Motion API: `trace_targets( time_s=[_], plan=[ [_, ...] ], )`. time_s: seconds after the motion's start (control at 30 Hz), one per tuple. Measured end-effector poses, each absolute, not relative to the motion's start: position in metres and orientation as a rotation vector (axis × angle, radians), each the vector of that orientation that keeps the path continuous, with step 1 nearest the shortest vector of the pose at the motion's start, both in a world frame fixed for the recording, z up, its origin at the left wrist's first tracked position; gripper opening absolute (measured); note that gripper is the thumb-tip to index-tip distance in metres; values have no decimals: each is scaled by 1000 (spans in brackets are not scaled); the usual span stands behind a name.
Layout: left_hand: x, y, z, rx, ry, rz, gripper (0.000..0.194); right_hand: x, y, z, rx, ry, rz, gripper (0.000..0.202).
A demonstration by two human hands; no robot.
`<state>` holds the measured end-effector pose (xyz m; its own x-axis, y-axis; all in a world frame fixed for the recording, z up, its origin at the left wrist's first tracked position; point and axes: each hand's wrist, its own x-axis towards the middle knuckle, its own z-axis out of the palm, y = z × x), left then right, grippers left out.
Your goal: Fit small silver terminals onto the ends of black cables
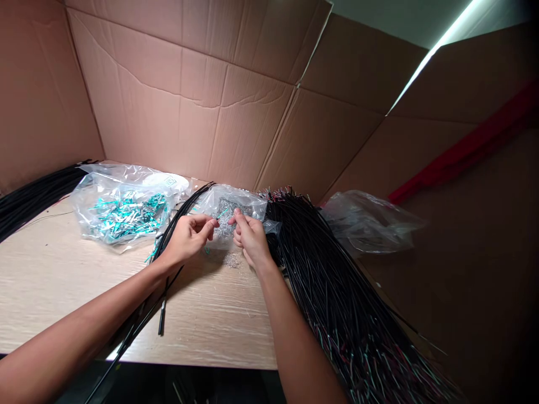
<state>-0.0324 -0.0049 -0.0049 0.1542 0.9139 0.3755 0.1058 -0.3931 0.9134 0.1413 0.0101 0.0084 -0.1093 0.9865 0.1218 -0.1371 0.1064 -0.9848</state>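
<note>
My left hand (191,240) is closed in a pinch over the middle of the table. A thin teal wire (223,213) shows just beyond its thumb and fingertip. My right hand (252,238) faces it a short gap away, thumb and forefinger brought together; whatever sits between them is too small to make out. Behind both hands lies a clear plastic bag (250,206) of small silvery metal pieces (226,220). A few similar bits (231,260) are loose on the table below it. Several black cables (179,212) run beneath my left wrist toward the front edge.
Left of my hands rests a clear bag (86,216) of teal-and-silver pieces (126,216). A thick bundle of black cables (332,280) spreads along the right side. Another clear bag (370,221) lies beyond it. Cardboard walls (168,101) enclose the table (219,325).
</note>
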Motion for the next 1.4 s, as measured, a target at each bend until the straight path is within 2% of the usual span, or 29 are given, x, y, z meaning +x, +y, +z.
trace_targets(
  time_s=[0.2, 0.37, 0.6, 1.0, 1.23, 1.4],
  plan=[
    [-28, -8, -12, 1849, 1036, 1325, 40, 138, 11, 3, -929, -1348, 1076, 37],
    [-30, -8, -8, 1720, 1028, 1353, 42, 141, 9, 8, -919, -1500, 950, 22],
    [-28, -9, -7, 1723, 920, 1254, 47, 146, 10, 8, -920, -1450, 1013, 23],
    [-26, -12, -3, 1691, 958, 1323, 43, 158, 15, 13, -954, -1592, 888, 23],
    [-30, -7, -7, 1608, 964, 1377, 37, 188, 27, 13, -1059, -1297, 556, 25],
    [-27, -6, -10, 1607, 1002, 1333, 38, 174, 22, 24, -1067, -1378, 391, 17]
  ],
)
